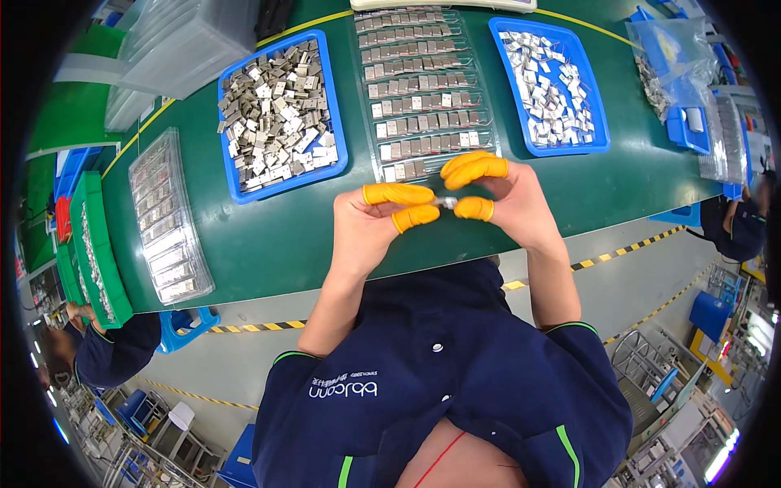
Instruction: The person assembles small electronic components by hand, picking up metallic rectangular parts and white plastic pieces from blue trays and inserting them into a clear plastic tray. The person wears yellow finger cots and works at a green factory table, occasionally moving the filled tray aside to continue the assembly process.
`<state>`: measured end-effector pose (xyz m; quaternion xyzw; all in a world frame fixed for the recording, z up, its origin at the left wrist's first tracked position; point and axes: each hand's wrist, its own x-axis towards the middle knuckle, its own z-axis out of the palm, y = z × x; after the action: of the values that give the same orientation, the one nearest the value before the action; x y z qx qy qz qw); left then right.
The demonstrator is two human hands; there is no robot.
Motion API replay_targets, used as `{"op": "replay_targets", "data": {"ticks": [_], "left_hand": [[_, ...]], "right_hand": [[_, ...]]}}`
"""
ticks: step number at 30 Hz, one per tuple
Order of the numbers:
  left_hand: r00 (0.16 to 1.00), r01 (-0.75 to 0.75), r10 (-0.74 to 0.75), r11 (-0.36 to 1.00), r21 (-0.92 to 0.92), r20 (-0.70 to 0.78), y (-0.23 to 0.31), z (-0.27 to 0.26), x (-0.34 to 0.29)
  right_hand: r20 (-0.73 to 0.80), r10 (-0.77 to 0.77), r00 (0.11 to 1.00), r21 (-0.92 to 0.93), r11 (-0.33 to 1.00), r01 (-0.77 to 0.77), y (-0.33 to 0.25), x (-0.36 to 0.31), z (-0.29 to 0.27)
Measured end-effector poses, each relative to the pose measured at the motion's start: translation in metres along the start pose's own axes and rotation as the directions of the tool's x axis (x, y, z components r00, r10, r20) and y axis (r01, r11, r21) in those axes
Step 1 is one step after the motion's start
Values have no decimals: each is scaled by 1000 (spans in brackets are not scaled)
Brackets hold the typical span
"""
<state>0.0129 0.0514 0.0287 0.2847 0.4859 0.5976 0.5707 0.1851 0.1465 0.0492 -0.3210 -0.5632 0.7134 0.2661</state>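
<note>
A small silver-and-white connector piece (446, 202) is between my two hands, over the green table near its front edge. My left hand (382, 210), in yellow finger cots, pinches it at the fingertips. My right hand (500, 195), also in yellow finger cots, comes from the other side. Its thumb tip is against or very close to the piece, while its curved fingers stand apart from the thumb. Just beyond my hands lies a clear tray (431, 102) with rows of metal connector shells, some with thin wires showing.
A blue tray (340, 138) heaped with metal connector shells stands left; another blue tray (600, 122) holds white connector pieces at right. Stacked clear blister trays (171, 215) and a green bin (114, 285) lie farther left. Other people sit at both sides.
</note>
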Motion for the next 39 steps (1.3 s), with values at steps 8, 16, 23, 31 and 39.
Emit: {"op": "replay_targets", "data": {"ticks": [8, 16, 23, 31, 39], "left_hand": [[982, 124, -120, 992, -18, 148, -4, -4, -6], [980, -85, 88, 996, 24, -179, -17, 2, -4], [841, -259, 368, 918, 300, -398, -3, -44, -2], [689, -184, 708, 378, 907, -155, 12, -73, 12], [786, 211, 607, -87, 973, -117, 28, -84, 42]], "right_hand": [[63, 228, 972, 75, 970, -232, 12, -14, 2], [-116, -448, 887, -675, 690, 261, 22, -1, 12], [37, -662, 748, -944, 223, 243, 48, 12, 10], [120, -694, 709, -925, 181, 333, 41, 11, -2], [-354, -546, 759, -935, 235, -267, 15, 21, -87]]}}
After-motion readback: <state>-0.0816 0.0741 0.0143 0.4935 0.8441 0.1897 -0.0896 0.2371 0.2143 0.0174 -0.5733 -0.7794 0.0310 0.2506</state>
